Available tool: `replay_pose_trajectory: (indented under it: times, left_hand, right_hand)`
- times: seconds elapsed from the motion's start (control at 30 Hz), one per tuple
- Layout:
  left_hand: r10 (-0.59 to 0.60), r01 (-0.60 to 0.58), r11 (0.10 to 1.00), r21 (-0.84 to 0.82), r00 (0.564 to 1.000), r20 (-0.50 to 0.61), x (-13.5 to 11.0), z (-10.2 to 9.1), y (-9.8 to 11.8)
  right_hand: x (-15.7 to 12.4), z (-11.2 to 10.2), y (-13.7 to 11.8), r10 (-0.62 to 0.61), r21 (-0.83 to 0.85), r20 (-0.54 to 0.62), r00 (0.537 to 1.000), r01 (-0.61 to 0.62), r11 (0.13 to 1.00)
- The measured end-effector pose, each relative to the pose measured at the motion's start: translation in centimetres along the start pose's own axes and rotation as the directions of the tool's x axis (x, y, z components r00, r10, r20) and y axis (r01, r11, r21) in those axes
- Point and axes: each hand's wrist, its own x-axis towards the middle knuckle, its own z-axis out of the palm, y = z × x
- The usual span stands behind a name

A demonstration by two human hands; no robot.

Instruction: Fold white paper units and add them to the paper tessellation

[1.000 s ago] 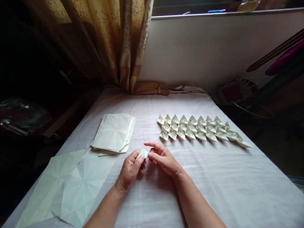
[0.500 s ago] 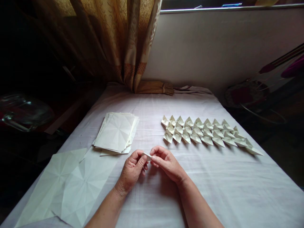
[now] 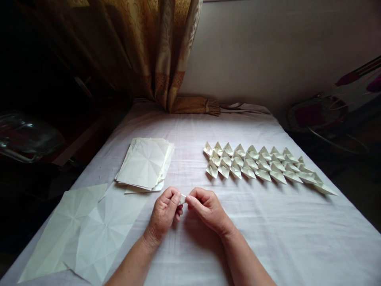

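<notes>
White folded paper (image 3: 182,200) is just in front of you, pinched between the thumb and fingers of your left hand (image 3: 165,210); your right hand (image 3: 208,208) pinches its three-o'clock end. From there, rows of pointed paper shapes (image 3: 263,167) stand at two o'clock, a creased paper stack (image 3: 144,163) lies between ten and eleven, and loose creased sheets (image 3: 102,234) overlap at eight.

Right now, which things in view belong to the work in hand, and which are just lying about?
Likely in the work:
small folded paper, between left hand and right hand
stack of creased sheets
loose creased sheets, lower left
rows of folded paper pieces

Apparently just around:
gold-brown curtain
clear shiny object, far left, too dark to identify
</notes>
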Motion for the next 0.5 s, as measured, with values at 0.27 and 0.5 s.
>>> replay_pose_trajectory:
  times: [0.27,0.5]
  left_hand:
    - [-0.010,0.007,0.998,-0.057,0.999,-0.050,0.07,-0.09,-0.63]
    - [0.000,-0.002,0.999,-0.041,0.999,-0.038,-0.05,-0.06,-0.51]
  right_hand:
    - [-0.20,-0.06,-0.58,0.004,0.060,0.045,0.999,-0.007,0.998]
    - [-0.37,0.25,-0.70,-0.023,-0.041,-0.030,0.999,0.022,0.999]
